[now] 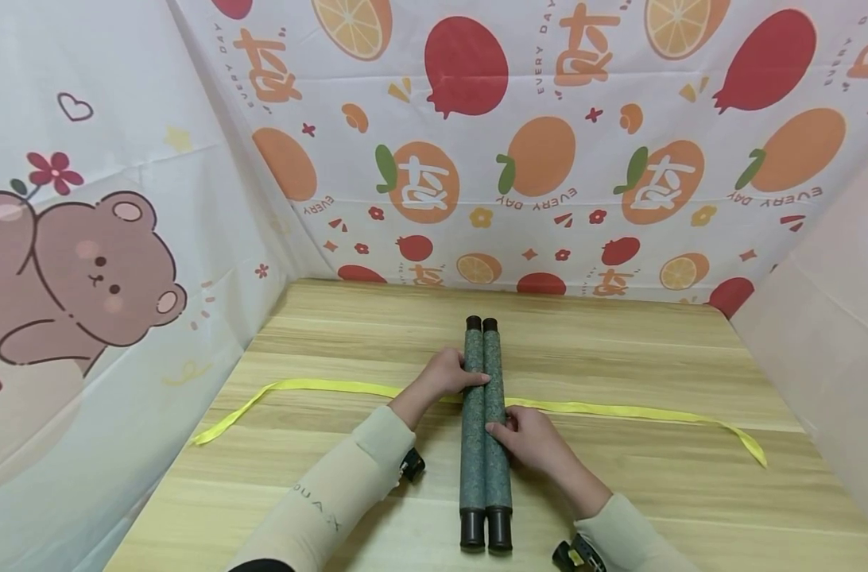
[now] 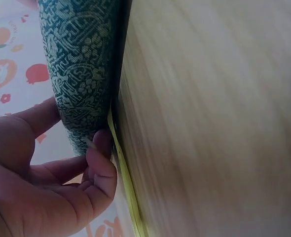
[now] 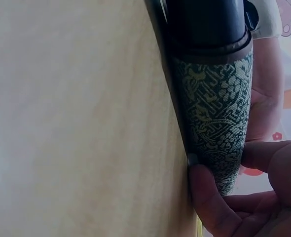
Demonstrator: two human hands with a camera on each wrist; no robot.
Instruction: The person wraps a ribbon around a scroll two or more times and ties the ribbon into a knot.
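A hanging scroll [image 1: 473,469] with green patterned brocade is rolled from both ends into two rolls lying side by side, with dark knobs at their ends. It lies lengthwise on the wooden table, across a yellow ribbon [image 1: 606,409]. My left hand [image 1: 448,373] grips the left roll towards its far half, thumb over the top, fingers curled at the outer side. Nearer me, my right hand [image 1: 537,437] holds the right roll between thumb and fingers. In the left wrist view, curled fingertips touch the brocade [image 2: 81,54] low down, beside the ribbon [image 2: 128,192].
The wooden table [image 1: 334,334] ends at a fruit-printed cloth [image 1: 470,67] behind. A cloth with a bear print [image 1: 105,270] hangs at the left, and a pale cloth [image 1: 827,262] borders the right side. The ribbon's ends stretch out to both sides.
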